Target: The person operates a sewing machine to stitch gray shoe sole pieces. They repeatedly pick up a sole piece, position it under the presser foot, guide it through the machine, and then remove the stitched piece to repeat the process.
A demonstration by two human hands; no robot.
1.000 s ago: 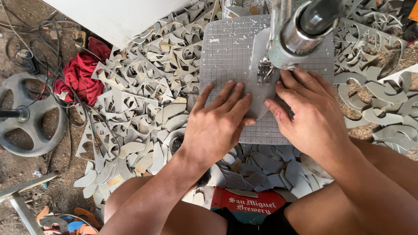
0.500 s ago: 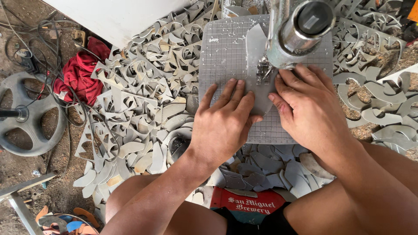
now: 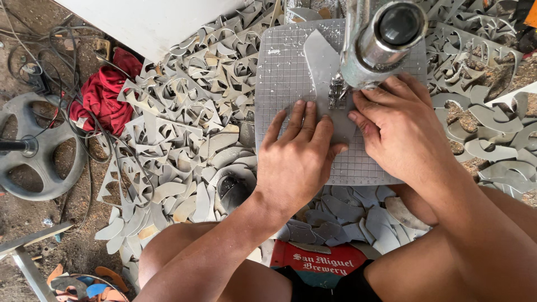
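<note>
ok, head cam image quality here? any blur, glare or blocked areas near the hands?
Head view: even daylight, soft shadows, no harsh glare. The machine head sits close to the lens, looks slightly soft and hides part of the gridded plate. Left hand, right hand and the grey piece are sharp.

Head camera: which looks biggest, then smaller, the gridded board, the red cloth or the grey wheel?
1. Gridded board
2. Grey wheel
3. Red cloth
The board sits nearer the camera, so its lead may be partly nearness.
</note>
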